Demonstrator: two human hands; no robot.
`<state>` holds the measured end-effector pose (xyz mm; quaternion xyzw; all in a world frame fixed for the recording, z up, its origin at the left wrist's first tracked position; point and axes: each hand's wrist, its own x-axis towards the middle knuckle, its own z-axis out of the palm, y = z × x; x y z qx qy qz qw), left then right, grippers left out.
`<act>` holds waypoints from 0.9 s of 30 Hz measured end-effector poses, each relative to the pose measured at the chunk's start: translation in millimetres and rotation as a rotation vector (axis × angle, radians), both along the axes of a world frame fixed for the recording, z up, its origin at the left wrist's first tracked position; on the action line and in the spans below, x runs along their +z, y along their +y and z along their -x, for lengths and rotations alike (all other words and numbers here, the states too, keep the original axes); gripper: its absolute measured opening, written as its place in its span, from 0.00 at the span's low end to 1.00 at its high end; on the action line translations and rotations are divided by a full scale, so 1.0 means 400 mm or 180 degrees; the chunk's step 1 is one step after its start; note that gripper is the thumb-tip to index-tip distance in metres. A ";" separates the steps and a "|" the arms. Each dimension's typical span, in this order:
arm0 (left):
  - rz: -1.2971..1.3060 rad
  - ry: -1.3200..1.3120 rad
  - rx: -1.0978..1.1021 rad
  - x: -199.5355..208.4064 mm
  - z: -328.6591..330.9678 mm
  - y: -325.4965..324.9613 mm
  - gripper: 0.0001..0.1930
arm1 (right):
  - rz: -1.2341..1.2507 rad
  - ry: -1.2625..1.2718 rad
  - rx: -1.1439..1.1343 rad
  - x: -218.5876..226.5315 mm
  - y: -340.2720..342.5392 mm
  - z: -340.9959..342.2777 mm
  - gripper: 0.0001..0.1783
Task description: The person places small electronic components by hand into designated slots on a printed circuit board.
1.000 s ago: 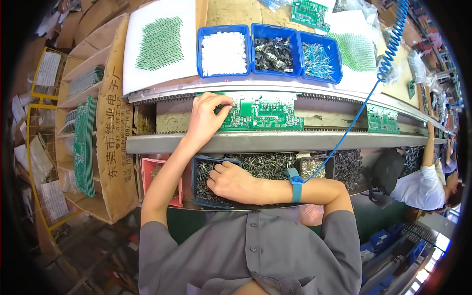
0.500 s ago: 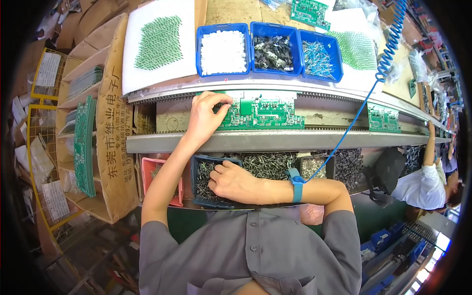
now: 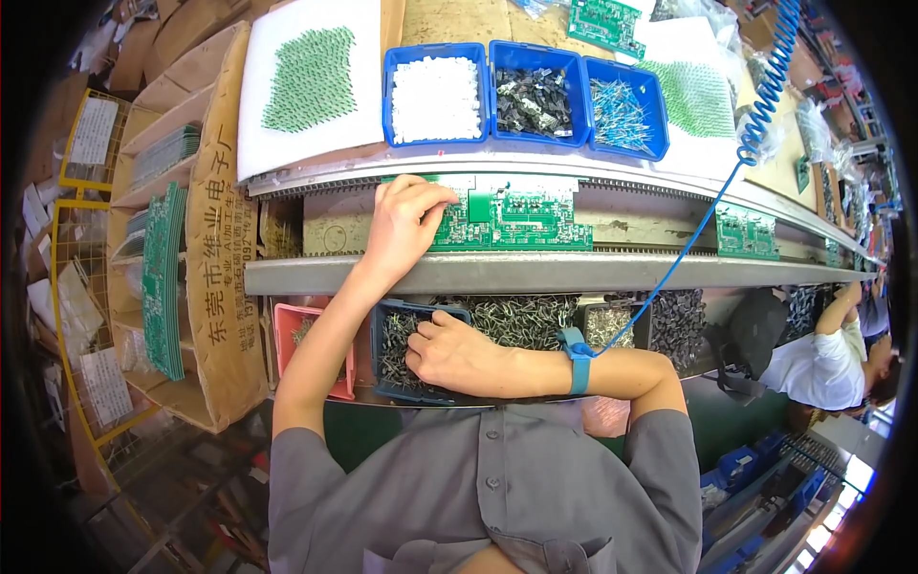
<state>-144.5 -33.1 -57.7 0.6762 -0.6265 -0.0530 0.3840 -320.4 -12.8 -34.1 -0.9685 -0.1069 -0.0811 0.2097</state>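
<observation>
My left hand [image 3: 406,225] is over the left part of a green circuit board [image 3: 535,225] lying in the conveyor track. Its thumb and forefinger are pinched together near the board's upper left; whatever they hold is too small to make out. My right hand [image 3: 454,356] is lowered into a dark blue bin [image 3: 382,383] of small dark components [image 3: 395,352]. The fingers curl down among the parts, with their tips hidden. Around my right wrist is a blue strap [image 3: 578,360], joined to a coiled blue cord [image 3: 765,105].
Beyond the track stand blue bins of white parts [image 3: 435,100], black parts [image 3: 534,103] and blue-leaded parts [image 3: 623,115]. A pink bin [image 3: 285,352] sits beside the dark one. At left is a cardboard box [image 3: 225,287] of boards. A co-worker [image 3: 813,368] is at right.
My left hand has shifted very slightly, still pinched over the board. My right hand stays in the dark bin. At far right, the co-worker's arm has moved down.
</observation>
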 end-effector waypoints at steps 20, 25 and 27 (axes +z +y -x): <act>0.0047 -0.0089 -0.0052 -0.004 -0.001 0.002 0.06 | -0.0097 -0.0132 0.0070 0.063 -0.041 0.034 0.05; 0.0061 -0.0087 -0.0088 -0.005 0.000 -0.002 0.06 | -0.0333 -0.0052 -0.0200 0.104 -0.108 0.078 0.10; 0.0104 -0.0078 -0.0071 -0.009 0.000 -0.001 0.06 | -0.0369 0.0007 -0.0399 0.122 -0.146 0.099 0.11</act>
